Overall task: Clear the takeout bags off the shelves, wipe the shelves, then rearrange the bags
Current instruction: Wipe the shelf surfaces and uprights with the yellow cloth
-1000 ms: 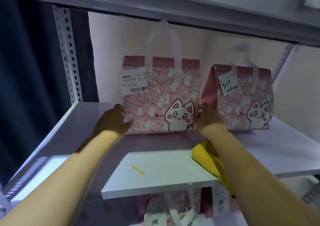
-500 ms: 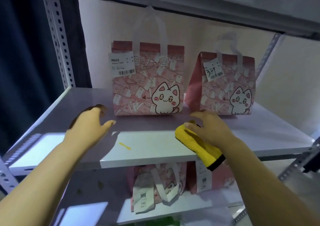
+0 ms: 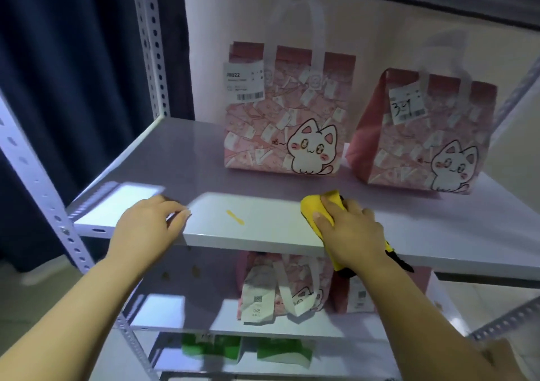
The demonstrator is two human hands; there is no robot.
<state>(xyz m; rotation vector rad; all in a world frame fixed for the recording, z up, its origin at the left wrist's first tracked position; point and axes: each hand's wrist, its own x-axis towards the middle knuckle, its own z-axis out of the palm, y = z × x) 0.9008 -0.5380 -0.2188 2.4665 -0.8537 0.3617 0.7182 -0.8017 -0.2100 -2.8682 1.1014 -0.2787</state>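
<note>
Two pink cat-print takeout bags with white handles stand upright at the back of the white middle shelf: the left bag at frame centre, the right bag beside it, slightly apart; the right hand grips a yellow microfibre cloth at the shelf's front edge; the left hand, fingers loosely bent and holding nothing, rests on that edge at lower left; a small yellow smear lies between them; a third pink bag sits on the shelf below; green packets lie lower still.
</note>
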